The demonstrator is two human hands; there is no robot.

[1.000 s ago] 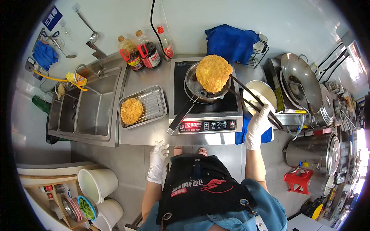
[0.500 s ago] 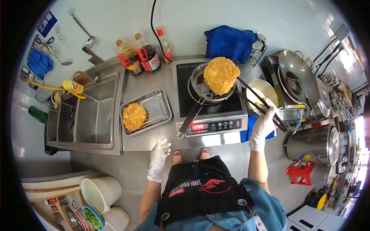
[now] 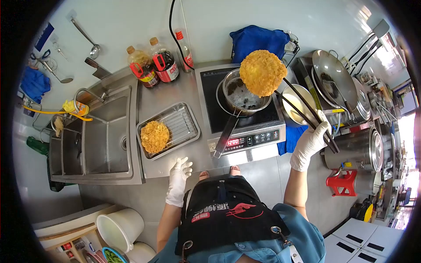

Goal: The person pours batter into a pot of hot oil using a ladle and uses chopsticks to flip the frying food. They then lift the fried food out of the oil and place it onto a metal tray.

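My right hand (image 3: 312,140), in a white glove, is closed around long dark chopsticks (image 3: 301,106). Their tips hold a round golden fried piece (image 3: 263,73) in the air over the right side of a pot (image 3: 246,97) with bubbling liquid and dark bits. The pot rests on an induction cooker (image 3: 245,139). My left hand (image 3: 179,180), also gloved, is at the counter's front edge with its fingers apart and nothing in them. Just beyond it, a second fried piece (image 3: 155,136) lies at the left of a metal tray with a rack (image 3: 184,124).
Sauce bottles (image 3: 165,63) stand against the wall behind the tray. A steel sink (image 3: 107,144) is on the left. Right of the cooker are a pale bowl (image 3: 298,104) and a large wok (image 3: 335,74). A red stool (image 3: 341,184) stands on the floor at right.
The held fried piece has moved right and a little up with the chopsticks, showing more of the pot's inside. My right hand has shifted right. The whole view has also shifted slightly.
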